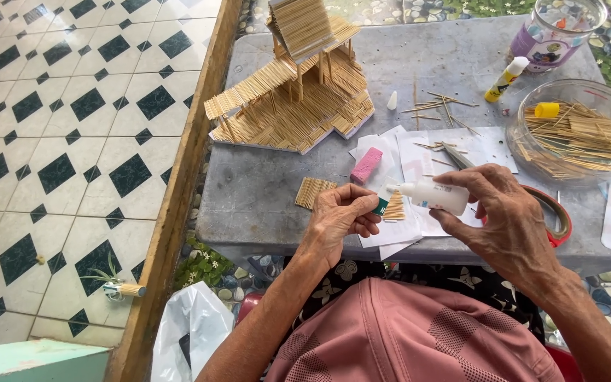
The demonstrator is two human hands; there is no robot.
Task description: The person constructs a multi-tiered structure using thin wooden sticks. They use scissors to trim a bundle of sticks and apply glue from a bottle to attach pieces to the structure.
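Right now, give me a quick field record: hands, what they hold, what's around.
left hand: pinches a small fan of sticks
right hand: grips a white glue bottle, nozzle toward the fan
table: grey, worn
stick house: far left
stick panel: beside left hand
pink block: on papers
bowl: holds loose sticks

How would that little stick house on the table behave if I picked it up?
The stick house is probably light, being thin sticks with open gaps. Likely fragile: slender posts carry its roof. Its broad flat base suggests it won't tip easily.
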